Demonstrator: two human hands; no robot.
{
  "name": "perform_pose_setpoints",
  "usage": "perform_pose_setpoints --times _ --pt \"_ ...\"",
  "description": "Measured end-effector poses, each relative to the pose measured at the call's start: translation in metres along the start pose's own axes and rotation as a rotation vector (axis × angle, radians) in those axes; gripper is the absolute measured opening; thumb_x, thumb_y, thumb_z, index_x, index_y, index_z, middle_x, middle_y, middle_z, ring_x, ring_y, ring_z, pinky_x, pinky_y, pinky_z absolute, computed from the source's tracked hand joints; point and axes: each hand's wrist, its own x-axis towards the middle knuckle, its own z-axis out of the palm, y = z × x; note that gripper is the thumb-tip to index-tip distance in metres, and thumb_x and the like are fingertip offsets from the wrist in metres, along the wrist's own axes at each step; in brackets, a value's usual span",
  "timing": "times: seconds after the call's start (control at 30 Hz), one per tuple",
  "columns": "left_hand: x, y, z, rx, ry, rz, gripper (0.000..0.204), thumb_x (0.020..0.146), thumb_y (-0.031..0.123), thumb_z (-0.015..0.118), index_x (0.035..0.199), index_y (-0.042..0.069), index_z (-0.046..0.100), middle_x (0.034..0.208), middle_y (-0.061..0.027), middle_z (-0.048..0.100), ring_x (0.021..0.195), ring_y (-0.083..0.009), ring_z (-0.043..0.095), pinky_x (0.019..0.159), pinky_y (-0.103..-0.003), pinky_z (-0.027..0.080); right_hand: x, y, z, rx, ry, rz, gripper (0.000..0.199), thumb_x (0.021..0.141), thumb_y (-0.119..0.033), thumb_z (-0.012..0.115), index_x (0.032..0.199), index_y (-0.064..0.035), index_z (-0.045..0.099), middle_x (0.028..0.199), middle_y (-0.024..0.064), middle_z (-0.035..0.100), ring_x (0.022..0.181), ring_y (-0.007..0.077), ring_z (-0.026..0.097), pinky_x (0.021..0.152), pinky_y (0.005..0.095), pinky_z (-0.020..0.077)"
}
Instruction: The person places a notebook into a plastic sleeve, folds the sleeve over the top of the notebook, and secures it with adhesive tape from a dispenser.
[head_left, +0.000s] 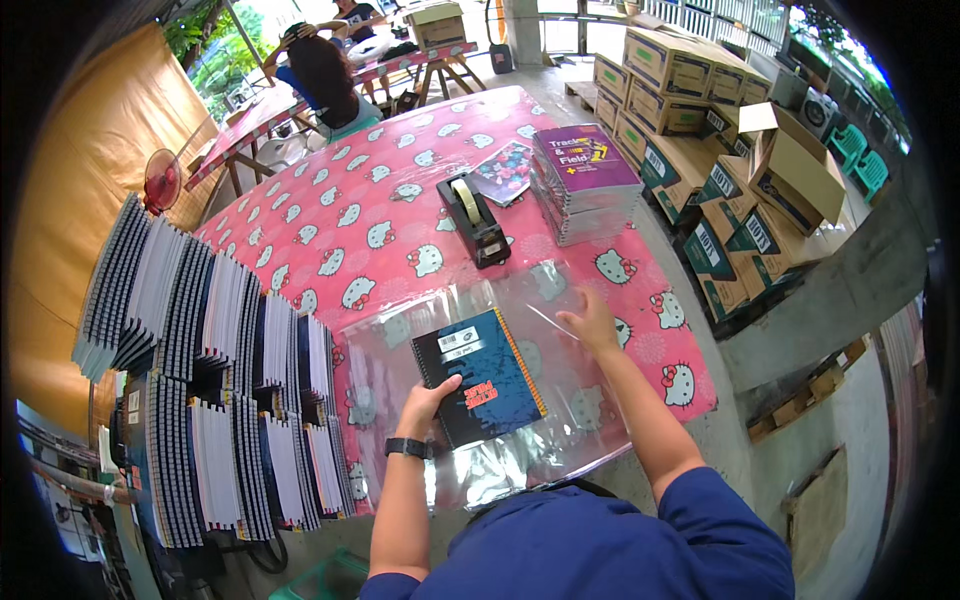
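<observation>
A dark blue and black spiral notebook lies slightly tilted on a clear plastic sheet spread over the table's near side. My left hand grips the notebook's lower left edge, thumb on the cover and the other fingers out of sight. At the sheet's right edge is my right hand, thumb and fingers apart, holding nothing that I can see. Beyond the sheet stands a black tape dispenser with a roll of clear tape.
Tall stacks of spiral notebooks rise at the left. A wrapped stack of purple-covered books stands at the far right of the pink table, beside a flowery booklet. Cardboard boxes fill the right. A person sits beyond.
</observation>
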Motion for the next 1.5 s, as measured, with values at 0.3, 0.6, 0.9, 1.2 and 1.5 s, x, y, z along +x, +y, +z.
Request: perform_pose_setpoints --times 0.3,0.6,0.9,1.2,1.5 --pt "0.032 -0.065 0.007 0.0 0.346 0.442 0.046 0.088 0.013 0.05 0.131 0.002 0.042 0.12 -0.0147 0.053 0.111 -0.0246 0.05 0.095 -0.035 0.037 -0.024 -0.106 -0.036 0.169 -0.721 0.17 0.03 0.074 -0.013 0.064 0.102 -0.0048 0.062 0.087 0.0142 0.065 0.081 0.0283 0.063 0.075 0.0388 0.0498" --pt "-0.026 -0.006 0.045 0.313 0.39 0.367 0.127 0.059 0.054 0.078 0.14 -0.009 0.002 0.142 -0.0339 0.016 0.135 -0.0391 0.019 0.109 -0.041 0.02 -0.1 -0.165 -0.05 -0.395 -0.764 -0.066 0.046 0.082 -0.008 0.051 0.127 -0.009 0.043 0.102 0.0148 0.053 0.089 0.0311 0.059 0.071 0.0424 0.0515" --pt "-0.043 0.004 0.065 0.675 0.428 0.49 0.136 0.049 0.058 0.081 0.143 0.001 0.0 0.143 -0.0351 0.008 0.132 -0.0479 0.015 0.107 -0.05 0.02 -0.135 -0.182 -0.024 -0.367 -0.889 -0.281 0.04 0.076 -0.004 0.053 0.116 -0.0013 0.052 0.091 0.0114 0.061 0.092 0.0277 0.058 0.073 0.0381 0.0526" --pt "-0.051 -0.025 0.046 0.555 0.494 0.452 0.119 0.064 0.04 0.079 0.142 -0.003 -0.001 0.143 -0.0323 0.012 0.134 -0.0415 0.018 0.109 -0.04 0.021 -0.011 -0.148 -0.015 0.066 -0.238 0.256 0.072 0.063 -0.05 0.077 0.106 0.0031 0.054 0.097 0.0239 0.061 0.089 0.0336 0.061 0.073 0.0385 0.0484" --pt "-0.048 -0.025 0.047 0.505 0.416 0.396 0.12 0.061 0.039 0.081 0.14 -0.008 0.003 0.14 -0.0311 0.023 0.132 -0.0394 0.026 0.108 -0.039 0.025 0.081 -0.155 0.097 0.847 -0.607 0.148 0.064 0.083 -0.025 0.065 0.137 -0.0108 0.035 0.127 0.0162 0.052 0.107 0.021 0.056 0.079 0.0315 0.0476"
